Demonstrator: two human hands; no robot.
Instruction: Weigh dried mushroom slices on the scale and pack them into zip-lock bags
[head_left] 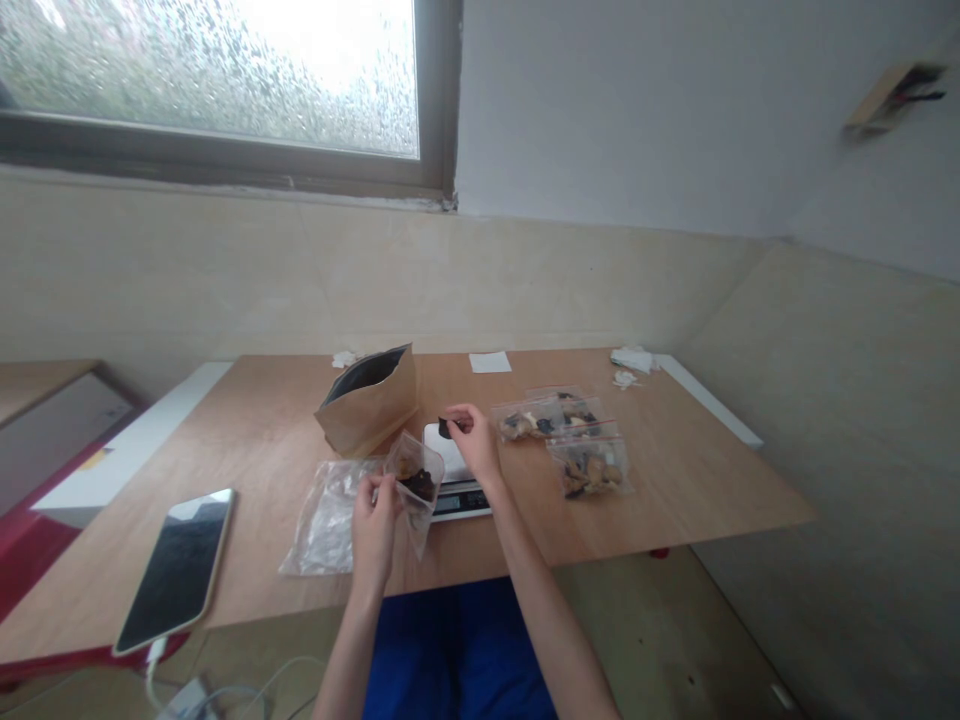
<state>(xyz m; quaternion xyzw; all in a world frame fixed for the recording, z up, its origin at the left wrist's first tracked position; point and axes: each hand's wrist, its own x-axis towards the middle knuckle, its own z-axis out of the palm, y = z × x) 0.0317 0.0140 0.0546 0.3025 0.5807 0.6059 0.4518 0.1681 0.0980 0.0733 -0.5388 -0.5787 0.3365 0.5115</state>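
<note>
My left hand (375, 508) pinches the edge of a clear plastic bag (417, 520), which hangs tilted with dark and brown dried pieces inside. Over the white kitchen scale (433, 446), my right hand (472, 437) is closed on a small dark dried piece (444, 428). The scale's display (459, 500) faces me, but its reading is too small to make out. Just left of the held bag lies a pile of flat clear plastic bags (322, 525). Behind them a brown paper pouch (371, 405) stands with its mouth open.
Several filled zip bags (592, 470) lie right of the scale. A phone (180, 560) with a white charging cable (154, 665) rests at the left front edge. White paper (490, 362) and crumpled tissue (634, 360) are at the back, near the wall.
</note>
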